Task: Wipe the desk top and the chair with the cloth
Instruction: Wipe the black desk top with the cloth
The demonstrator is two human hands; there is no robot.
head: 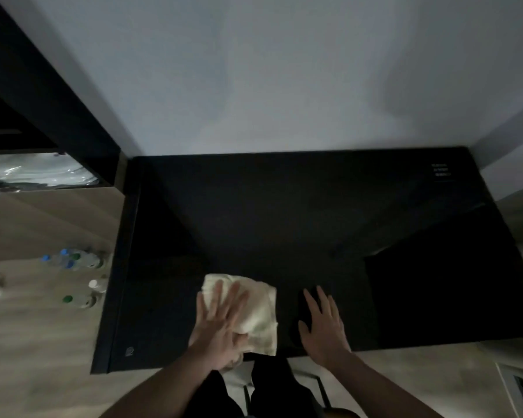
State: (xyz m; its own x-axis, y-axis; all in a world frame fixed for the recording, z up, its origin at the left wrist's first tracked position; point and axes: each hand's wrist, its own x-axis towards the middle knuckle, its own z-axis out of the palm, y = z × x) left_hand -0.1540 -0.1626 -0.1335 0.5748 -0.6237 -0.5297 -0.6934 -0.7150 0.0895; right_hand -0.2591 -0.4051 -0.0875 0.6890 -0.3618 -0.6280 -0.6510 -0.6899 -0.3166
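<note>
Cloth under my left palm

My left hand [224, 321] presses flat, fingers spread, on the cloth [254, 312]; my right hand [323, 324] rests open on the dark tabletop [284, 221].

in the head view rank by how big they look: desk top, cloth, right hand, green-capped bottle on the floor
1. desk top, by far the largest
2. cloth, partly covered by the left hand
3. right hand, close to the cloth, so this order is unsure
4. green-capped bottle, smallest, though it lies farther away

Desk top [284, 224] bare beyond cloth [254, 312]; wall [269, 86] behind.
</note>
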